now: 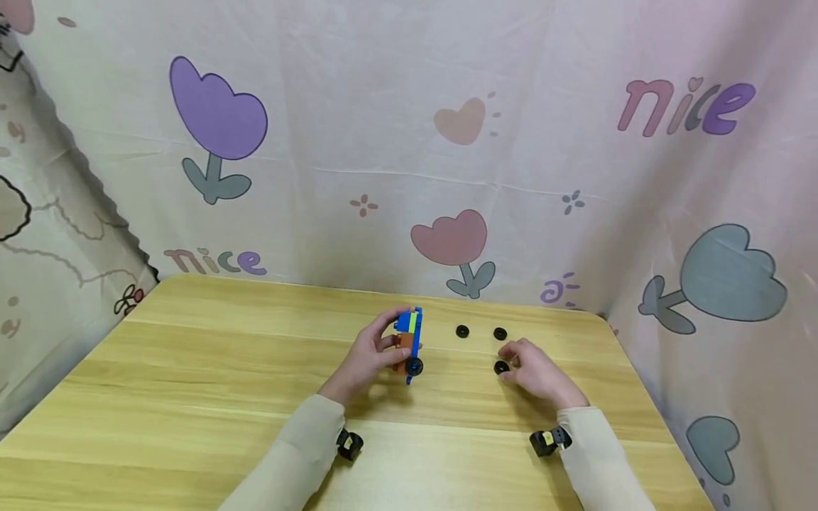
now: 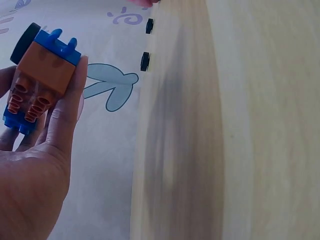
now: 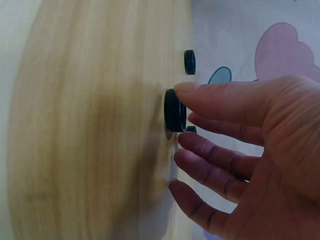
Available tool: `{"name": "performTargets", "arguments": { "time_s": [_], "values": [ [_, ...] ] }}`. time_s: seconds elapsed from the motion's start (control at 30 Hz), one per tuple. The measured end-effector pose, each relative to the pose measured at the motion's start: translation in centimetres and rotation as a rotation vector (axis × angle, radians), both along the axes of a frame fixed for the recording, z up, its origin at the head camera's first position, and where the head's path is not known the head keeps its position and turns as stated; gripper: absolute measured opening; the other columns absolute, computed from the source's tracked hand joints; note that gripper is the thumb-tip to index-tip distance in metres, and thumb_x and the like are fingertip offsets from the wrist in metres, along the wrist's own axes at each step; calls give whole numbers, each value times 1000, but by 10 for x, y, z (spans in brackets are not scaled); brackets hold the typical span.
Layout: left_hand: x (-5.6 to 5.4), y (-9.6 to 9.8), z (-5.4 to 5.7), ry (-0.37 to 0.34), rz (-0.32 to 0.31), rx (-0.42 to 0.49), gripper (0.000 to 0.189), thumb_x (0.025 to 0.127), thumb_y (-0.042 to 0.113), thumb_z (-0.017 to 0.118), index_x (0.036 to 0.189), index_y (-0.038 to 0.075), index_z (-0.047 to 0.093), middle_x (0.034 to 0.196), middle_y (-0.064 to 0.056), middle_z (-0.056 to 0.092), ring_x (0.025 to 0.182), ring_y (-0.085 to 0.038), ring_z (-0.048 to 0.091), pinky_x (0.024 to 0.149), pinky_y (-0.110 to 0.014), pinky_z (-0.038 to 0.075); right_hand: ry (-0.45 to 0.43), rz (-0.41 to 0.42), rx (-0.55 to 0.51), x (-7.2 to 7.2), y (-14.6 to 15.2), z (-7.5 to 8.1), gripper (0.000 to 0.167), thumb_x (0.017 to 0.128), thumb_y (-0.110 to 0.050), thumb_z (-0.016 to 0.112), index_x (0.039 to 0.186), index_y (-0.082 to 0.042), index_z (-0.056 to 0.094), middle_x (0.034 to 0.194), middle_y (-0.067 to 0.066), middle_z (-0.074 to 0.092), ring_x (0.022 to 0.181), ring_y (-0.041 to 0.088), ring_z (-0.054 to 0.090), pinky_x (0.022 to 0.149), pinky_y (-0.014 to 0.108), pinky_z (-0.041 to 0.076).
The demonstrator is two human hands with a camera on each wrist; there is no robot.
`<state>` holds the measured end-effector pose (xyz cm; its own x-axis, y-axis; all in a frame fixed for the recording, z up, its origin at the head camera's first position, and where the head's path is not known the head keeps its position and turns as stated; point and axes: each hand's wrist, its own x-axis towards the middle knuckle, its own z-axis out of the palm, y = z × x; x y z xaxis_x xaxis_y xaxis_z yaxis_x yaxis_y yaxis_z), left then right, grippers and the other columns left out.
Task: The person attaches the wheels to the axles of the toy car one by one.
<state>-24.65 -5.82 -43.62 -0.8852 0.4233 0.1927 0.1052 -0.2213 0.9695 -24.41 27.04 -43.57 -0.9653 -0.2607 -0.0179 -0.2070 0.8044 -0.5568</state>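
Observation:
My left hand (image 1: 368, 354) grips a toy car made of blocks (image 1: 404, 344), blue and orange with a lime-green piece, holding it above the table. One black wheel (image 2: 25, 43) is on the car's side. In the left wrist view the orange block's round pegs and two blue loops show between thumb and fingers. At the right, my right hand (image 1: 535, 370) reaches over a loose black wheel (image 3: 175, 111) lying flat on the wood. Its thumb touches the wheel's edge, while the other fingers are spread loosely beside it; their contact is partly hidden.
Two more black wheels lie further back, one (image 1: 500, 333) beyond my right hand and another (image 1: 462, 331) between it and the car. The wooden table (image 1: 211, 369) ends at a printed cloth (image 1: 358, 142) behind. Each wrist carries a small black camera (image 1: 350, 445).

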Motion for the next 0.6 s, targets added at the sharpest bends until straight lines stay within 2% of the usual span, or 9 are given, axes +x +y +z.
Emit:
{"name": "performTargets", "arguments": {
  "time_s": [0.17,0.4,0.6],
  "values": [
    [-1,1,1,-3,4,-10,66,93,-4,63,149,20,39,155,-8,26,116,-40,57,85,-48,54,-9,0,16,-1,1,-1,34,79,-3,76,111,2,65,102,8,57,93,26,55,88,47,47],
    [-2,3,2,-1,-3,2,66,91,-5,64,147,21,41,155,-6,26,116,-45,55,84,-48,54,20,9,49,-3,0,-5,25,80,-1,74,104,-2,67,95,5,55,87,23,52,83,44,46],
    [0,3,0,2,7,-16,66,92,-5,63,148,20,41,155,-6,27,114,-39,57,84,-48,54,7,11,42,-3,-1,-8,24,81,3,72,103,-2,67,92,4,54,83,19,51,79,39,45]
  ]
}}
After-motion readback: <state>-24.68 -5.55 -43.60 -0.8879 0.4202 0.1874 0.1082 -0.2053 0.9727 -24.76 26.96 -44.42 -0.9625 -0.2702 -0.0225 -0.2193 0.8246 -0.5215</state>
